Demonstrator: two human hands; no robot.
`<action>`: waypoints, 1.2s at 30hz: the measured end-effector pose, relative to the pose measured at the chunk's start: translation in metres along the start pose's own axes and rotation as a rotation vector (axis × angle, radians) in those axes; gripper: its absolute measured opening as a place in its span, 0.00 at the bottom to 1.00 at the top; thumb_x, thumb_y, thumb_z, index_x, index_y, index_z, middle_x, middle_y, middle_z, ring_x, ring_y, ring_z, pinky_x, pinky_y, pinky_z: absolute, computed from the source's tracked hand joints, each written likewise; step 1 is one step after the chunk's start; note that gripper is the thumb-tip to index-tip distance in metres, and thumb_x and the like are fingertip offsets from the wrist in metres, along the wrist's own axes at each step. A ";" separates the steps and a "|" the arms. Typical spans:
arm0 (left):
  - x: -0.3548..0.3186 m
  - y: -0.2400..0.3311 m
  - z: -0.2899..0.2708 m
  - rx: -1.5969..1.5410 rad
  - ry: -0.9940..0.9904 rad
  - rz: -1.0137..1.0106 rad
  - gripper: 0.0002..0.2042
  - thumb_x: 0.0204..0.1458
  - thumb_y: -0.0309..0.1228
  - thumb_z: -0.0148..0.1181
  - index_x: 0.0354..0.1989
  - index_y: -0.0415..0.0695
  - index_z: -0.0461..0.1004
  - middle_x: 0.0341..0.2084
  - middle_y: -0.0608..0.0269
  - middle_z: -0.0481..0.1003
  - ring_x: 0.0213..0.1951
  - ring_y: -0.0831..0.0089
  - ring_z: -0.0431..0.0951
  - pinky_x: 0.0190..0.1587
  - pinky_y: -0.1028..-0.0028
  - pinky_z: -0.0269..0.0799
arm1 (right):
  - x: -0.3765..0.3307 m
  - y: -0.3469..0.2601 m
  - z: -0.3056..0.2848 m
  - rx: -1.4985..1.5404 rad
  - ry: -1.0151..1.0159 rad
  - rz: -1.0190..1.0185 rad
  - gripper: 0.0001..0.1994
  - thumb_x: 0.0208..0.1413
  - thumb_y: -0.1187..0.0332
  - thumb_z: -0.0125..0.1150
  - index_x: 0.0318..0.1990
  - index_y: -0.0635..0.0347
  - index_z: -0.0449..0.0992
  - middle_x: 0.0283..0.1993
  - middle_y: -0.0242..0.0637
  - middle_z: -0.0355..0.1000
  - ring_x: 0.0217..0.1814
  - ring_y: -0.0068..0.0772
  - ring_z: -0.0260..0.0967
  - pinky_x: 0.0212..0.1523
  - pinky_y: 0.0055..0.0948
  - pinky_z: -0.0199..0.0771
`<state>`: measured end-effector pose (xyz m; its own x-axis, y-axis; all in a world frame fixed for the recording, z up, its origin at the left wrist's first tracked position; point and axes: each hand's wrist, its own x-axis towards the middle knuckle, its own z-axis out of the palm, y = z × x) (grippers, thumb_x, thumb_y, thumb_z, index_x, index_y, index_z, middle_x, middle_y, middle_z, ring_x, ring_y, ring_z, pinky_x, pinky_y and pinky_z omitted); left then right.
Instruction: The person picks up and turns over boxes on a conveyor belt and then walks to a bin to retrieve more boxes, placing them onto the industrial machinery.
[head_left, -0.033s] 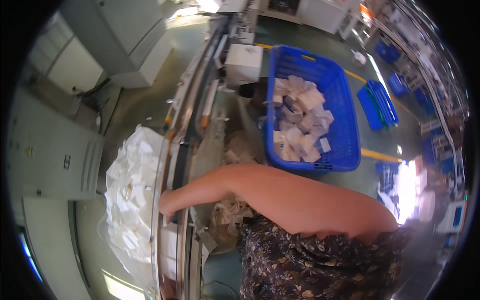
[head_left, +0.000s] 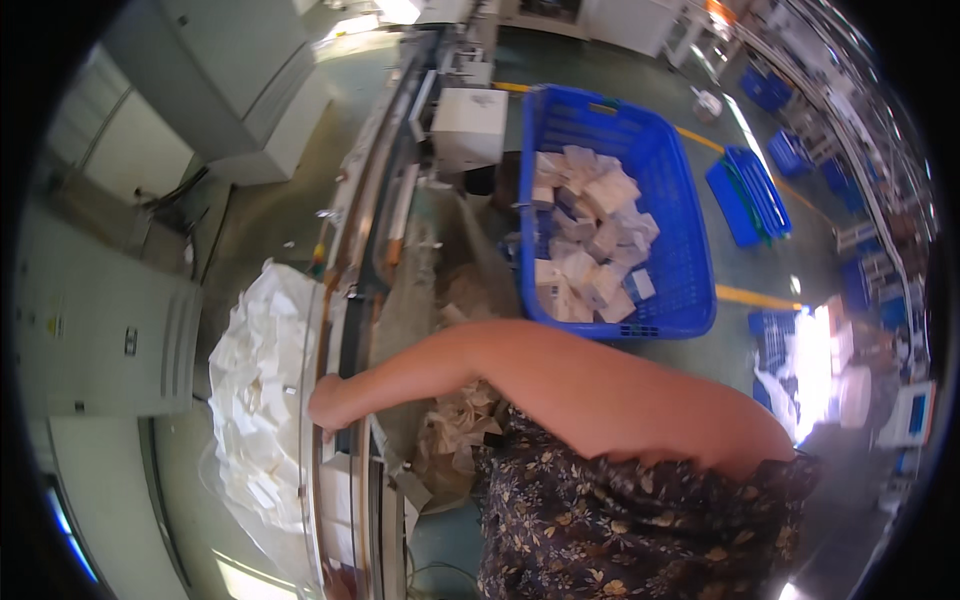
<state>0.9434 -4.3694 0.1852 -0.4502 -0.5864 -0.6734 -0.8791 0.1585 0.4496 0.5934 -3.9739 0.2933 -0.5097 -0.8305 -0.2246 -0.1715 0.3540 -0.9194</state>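
Note:
My bare right arm reaches across to a long, narrow conveyor line (head_left: 352, 300). My right hand (head_left: 326, 402) is bent down over its rails, with the fingers mostly turned away, so their grip is hidden. Just below that hand, white box-like pieces (head_left: 338, 495) sit in the channel between the rails. Only a small part of my left hand (head_left: 340, 580) shows at the bottom edge, beside the same channel, and its fingers cannot be made out. Left of the rails stands a large heap of white paper-like pieces (head_left: 258, 400) in a clear bag.
A blue plastic basket (head_left: 690, 235) holds crumpled paper and small cartons. Near it stands a white box (head_left: 468, 128). Crumpled brown paper (head_left: 455, 430) fills a bag beneath my arm. Grey cabinets (head_left: 110, 330) line the left; smaller blue crates (head_left: 745, 200) stand right.
The view has shifted slightly. My right hand has moved a little left at the rails, its fingers still bent down. The basket and heaps look unchanged.

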 end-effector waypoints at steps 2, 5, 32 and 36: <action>-0.026 -0.022 -0.010 -0.153 0.185 -0.013 0.24 0.63 0.45 0.44 0.48 0.34 0.73 0.40 0.44 0.78 0.43 0.50 0.78 0.49 0.56 0.71 | 0.035 0.029 -0.007 -0.385 0.050 -0.094 0.16 0.57 0.55 0.59 0.42 0.57 0.77 0.44 0.37 0.76 0.44 0.37 0.73 0.46 0.36 0.71; -0.096 0.057 0.073 -0.114 0.699 0.111 0.21 0.65 0.40 0.43 0.47 0.30 0.73 0.37 0.43 0.78 0.41 0.50 0.78 0.47 0.60 0.73 | -0.077 0.143 -0.094 -0.030 0.754 -0.516 0.10 0.58 0.63 0.55 0.42 0.56 0.76 0.40 0.41 0.75 0.43 0.44 0.73 0.43 0.38 0.72; -0.130 0.275 0.384 0.344 -0.372 0.956 0.09 0.57 0.27 0.55 0.42 0.39 0.77 0.34 0.55 0.79 0.36 0.65 0.80 0.40 0.71 0.73 | -0.330 0.452 -0.146 -0.385 0.873 0.672 0.10 0.62 0.64 0.46 0.39 0.62 0.69 0.35 0.54 0.73 0.44 0.57 0.70 0.57 0.55 0.62; -0.125 0.292 0.442 0.048 -0.743 0.834 0.11 0.56 0.31 0.60 0.45 0.40 0.77 0.34 0.57 0.80 0.38 0.73 0.80 0.40 0.74 0.74 | -0.325 0.334 -0.141 -0.245 1.399 0.488 0.11 0.65 0.64 0.45 0.37 0.63 0.66 0.28 0.50 0.69 0.32 0.57 0.68 0.36 0.47 0.66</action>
<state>0.6738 -3.8986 0.1417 -0.8698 0.3356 -0.3617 -0.2558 0.3203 0.9121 0.5829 -3.5254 0.1044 -0.9042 0.4079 0.1267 0.1877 0.6459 -0.7400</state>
